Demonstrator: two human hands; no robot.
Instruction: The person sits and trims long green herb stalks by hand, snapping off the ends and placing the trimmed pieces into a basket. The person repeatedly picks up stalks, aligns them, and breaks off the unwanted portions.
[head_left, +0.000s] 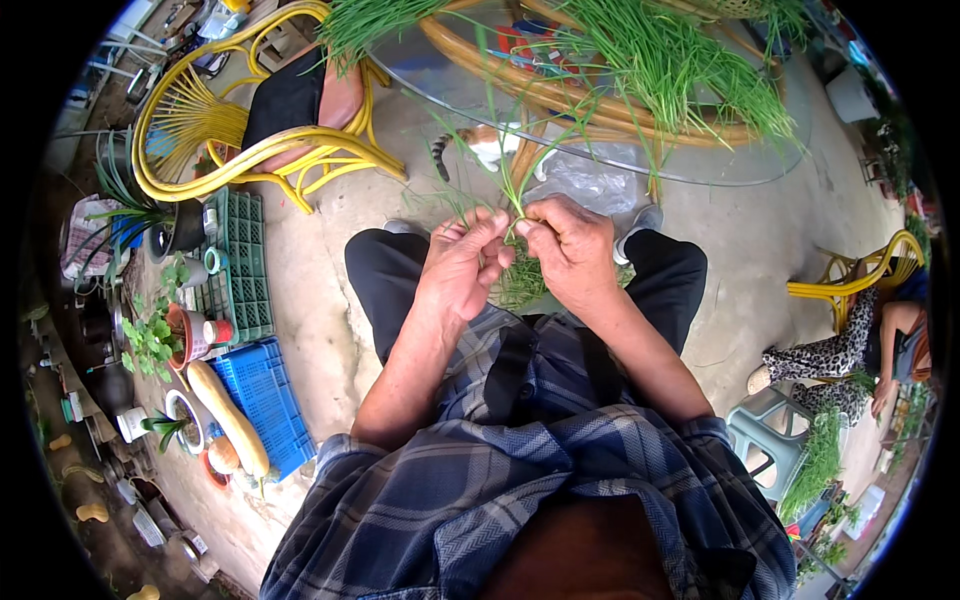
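Note:
My right hand (570, 244) pinches the lower ends of a few long green chive-like stalks (511, 184), which fan upward toward the table. Close against it on the left, my left hand (466, 262) has its thumb and forefinger pressed together on thin green strands. Exactly which strands each hand grips is partly hidden by the fingers. Beneath the hands, between my knees, lies a heap of green trimmings (525, 281). Ahead, large bundles of the same greens (675, 75) rest on a round glass-topped rattan table (720, 169).
A cat (487, 142) stands under the table near a clear plastic sheet (592, 184). To the left are a yellow rattan chair (225, 180), a green crate (244, 262), a blue crate (270, 409) and a long squash (229, 416). At right, a person (825, 360) sits behind a plastic stool (765, 427).

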